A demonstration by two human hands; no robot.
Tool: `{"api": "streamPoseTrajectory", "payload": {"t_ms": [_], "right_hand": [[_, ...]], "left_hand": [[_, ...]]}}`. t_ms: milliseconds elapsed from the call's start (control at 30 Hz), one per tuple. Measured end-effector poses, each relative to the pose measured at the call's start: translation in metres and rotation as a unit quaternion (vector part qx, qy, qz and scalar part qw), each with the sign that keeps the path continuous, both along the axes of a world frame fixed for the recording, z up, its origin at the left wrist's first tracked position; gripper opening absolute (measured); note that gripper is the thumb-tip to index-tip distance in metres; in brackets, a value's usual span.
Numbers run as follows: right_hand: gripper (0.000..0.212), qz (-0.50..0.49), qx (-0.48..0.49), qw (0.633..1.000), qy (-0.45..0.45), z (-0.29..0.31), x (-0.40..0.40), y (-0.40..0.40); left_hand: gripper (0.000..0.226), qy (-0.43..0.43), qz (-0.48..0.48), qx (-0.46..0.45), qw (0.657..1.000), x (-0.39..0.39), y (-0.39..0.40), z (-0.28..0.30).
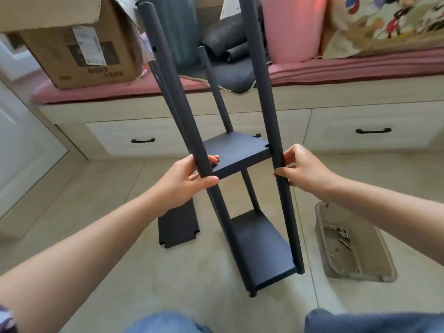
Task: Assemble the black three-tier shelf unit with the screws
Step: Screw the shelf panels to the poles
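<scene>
Black metal frame [240, 164] stands upright on the tiled floor [120, 272], two flat shelves already sitting between its four round posts. The left hand [189, 181] curls round the near-left post, the right hand [300, 168] pinches the near-right one. A third black shelf panel [179, 228] lies loose on the floor; screws [341, 234] wait in a clear plastic tray [382, 277]. Post tops run out of view, and whether the shelf joints are screwed is hard to tell.

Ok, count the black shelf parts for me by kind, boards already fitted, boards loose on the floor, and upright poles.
Fitted boards: 2, middle board and bottom board
Loose board on the floor: 1
Upright poles: 4, front left pole, front right pole, back left pole, back right pole
Total: 7
</scene>
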State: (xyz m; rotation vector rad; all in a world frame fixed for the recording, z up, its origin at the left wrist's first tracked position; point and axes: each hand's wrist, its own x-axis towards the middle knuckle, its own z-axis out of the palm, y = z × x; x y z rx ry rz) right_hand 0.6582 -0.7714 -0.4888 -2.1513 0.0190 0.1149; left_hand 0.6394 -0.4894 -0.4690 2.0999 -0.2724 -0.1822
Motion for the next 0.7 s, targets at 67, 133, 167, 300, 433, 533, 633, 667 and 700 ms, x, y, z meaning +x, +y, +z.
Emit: {"api": "streamPoseTrajectory", "payload": {"t_ms": [67,133,167,300,433,533,633,667,700], "right_hand": [[0.021,-0.009,-0.003,1.0,0.007,-0.007,-0.006,-0.005],[0.02,-0.022,0.003,1.0,0.02,-0.014,-0.014,-0.008],[0.019,-0.027,0.006,0.999,0.027,-0.018,-0.018,-0.009],[0.021,-0.017,-0.016,0.999,0.042,-0.03,-0.034,-0.012],[0.022,-0.015,-0.012,0.998,0.057,-0.037,-0.044,-0.012],[0.023,-0.021,0.001,0.997,0.073,-0.038,-0.046,-0.009],[0.025,-0.003,0.0,0.995,0.095,-0.038,-0.05,-0.005],[0.026,0.009,-0.008,0.994,0.104,-0.038,-0.052,-0.004],[0.028,0.022,-0.017,0.993,0.113,-0.038,-0.054,-0.002]], "left_hand": [[0.041,-0.007,-0.016,0.015,1.0,-0.003,-0.004,-0.003],[0.044,-0.009,-0.026,0.024,0.999,-0.007,-0.008,-0.008],[0.045,-0.011,-0.031,0.028,0.999,-0.009,-0.01,-0.01],[0.047,-0.026,-0.058,0.069,0.996,-0.013,-0.009,-0.019],[0.049,-0.026,-0.059,0.078,0.995,-0.017,-0.008,-0.021],[0.051,-0.023,-0.028,0.074,0.997,-0.022,-0.007,-0.021],[0.058,-0.017,0.018,0.07,0.997,-0.029,-0.004,-0.019],[0.062,-0.012,0.028,0.069,0.997,-0.032,-0.003,-0.018],[0.065,-0.007,0.036,0.07,0.997,-0.035,-0.002,-0.016]]}}
